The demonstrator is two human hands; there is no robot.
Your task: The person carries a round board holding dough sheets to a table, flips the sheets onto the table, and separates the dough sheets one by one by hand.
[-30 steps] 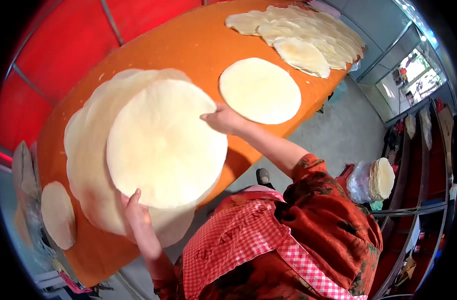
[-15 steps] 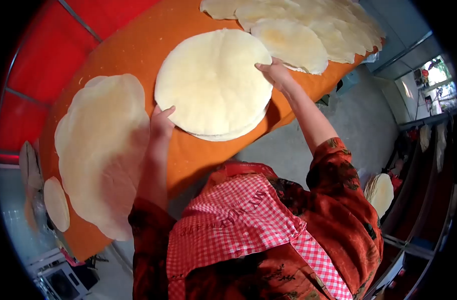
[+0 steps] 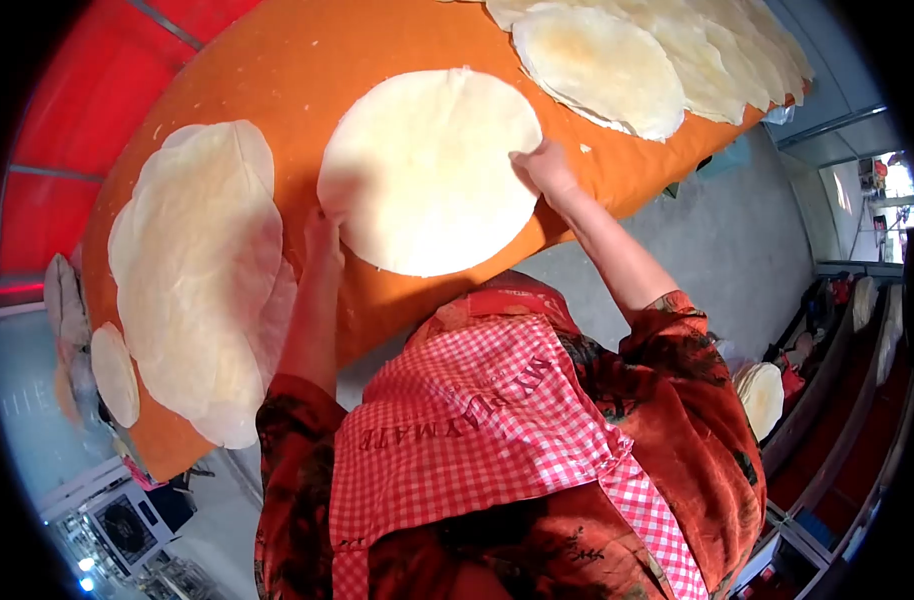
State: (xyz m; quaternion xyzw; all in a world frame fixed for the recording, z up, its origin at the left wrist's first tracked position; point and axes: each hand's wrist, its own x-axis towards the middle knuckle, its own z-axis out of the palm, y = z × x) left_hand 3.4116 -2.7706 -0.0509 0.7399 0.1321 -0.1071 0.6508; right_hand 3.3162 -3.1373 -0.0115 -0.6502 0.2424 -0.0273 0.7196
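A stack of round, pale, thin flatbreads (image 3: 432,180) lies in front of me near the table's front edge, looking flat with its edges almost lined up. My right hand (image 3: 547,170) is closed at its right edge, thumb and fingers gripping the rim. At the lower left edge, my left hand (image 3: 323,238) is closed on the rim too; its fingers are partly hidden and shadowed. Left of my left arm, a spread of overlapping flatbreads (image 3: 197,270) rests on the orange cloth. A small round stack (image 3: 115,375) sits at the table's left end.
The orange-covered table (image 3: 307,90) curves across the view. Many overlapping flatbreads (image 3: 717,60) cover its far right, with a rounder pile (image 3: 597,75) in front. Another stack (image 3: 760,400) stands to my right, beside dark shelving. Below left is a white appliance (image 3: 127,520).
The flatbread stack has come down and levelled, its lower layers no longer showing at the front. Both hands stay at its sides. The view has shifted slightly.
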